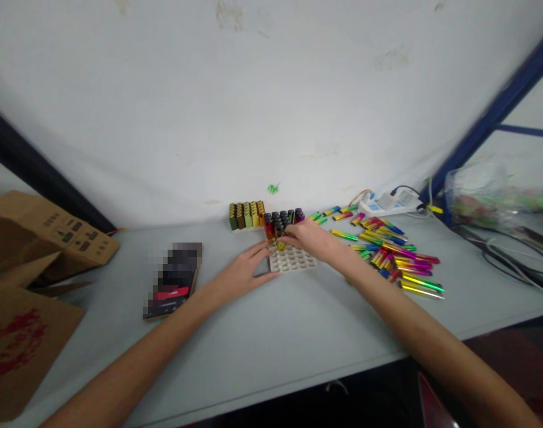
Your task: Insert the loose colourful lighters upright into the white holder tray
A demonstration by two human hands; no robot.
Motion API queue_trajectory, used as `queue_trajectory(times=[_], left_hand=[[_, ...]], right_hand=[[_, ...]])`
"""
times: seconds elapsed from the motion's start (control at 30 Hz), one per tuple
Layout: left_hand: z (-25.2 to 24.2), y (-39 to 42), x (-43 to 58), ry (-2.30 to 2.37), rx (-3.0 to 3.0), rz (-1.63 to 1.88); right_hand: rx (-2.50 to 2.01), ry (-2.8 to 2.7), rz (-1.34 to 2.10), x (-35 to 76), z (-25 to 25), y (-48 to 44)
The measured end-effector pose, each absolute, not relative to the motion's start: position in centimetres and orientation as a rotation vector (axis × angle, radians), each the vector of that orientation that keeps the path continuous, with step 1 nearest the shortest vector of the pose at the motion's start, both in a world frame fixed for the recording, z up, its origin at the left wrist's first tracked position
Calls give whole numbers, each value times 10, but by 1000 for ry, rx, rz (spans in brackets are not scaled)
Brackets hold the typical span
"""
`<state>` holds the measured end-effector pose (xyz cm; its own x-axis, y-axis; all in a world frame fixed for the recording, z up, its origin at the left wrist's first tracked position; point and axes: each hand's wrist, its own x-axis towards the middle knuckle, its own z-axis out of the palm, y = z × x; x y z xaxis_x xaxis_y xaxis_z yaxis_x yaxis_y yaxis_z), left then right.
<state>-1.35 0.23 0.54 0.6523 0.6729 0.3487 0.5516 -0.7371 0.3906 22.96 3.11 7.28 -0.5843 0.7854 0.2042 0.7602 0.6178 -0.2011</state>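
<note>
A pale tray with rows of round holes lies on the table. Several black-topped, shiny tubes stand upright in its far rows; their exact kind is not clear. My right hand is over the tray, its fingers pinched at the top of a black-topped tube with a yellow lower part; the fingertips partly cover it. At the tray's left end rests my left hand, fingers and thumb stretched apart, touching the edge near the tubes. The near rows of holes hold nothing.
Loose shiny multicoloured tubes are heaped to the right. Behind the tray stands a block of yellow and green upright pieces against the wall. A power strip sits back right, a phone left, cardboard boxes far left.
</note>
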Motion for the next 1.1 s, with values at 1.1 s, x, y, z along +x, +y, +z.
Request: queue_trajectory(times=[1.1], left_hand=[[16,3,-8,982,2670,742]], right_hand=[[-1186,-1790,578,294,66,-3]])
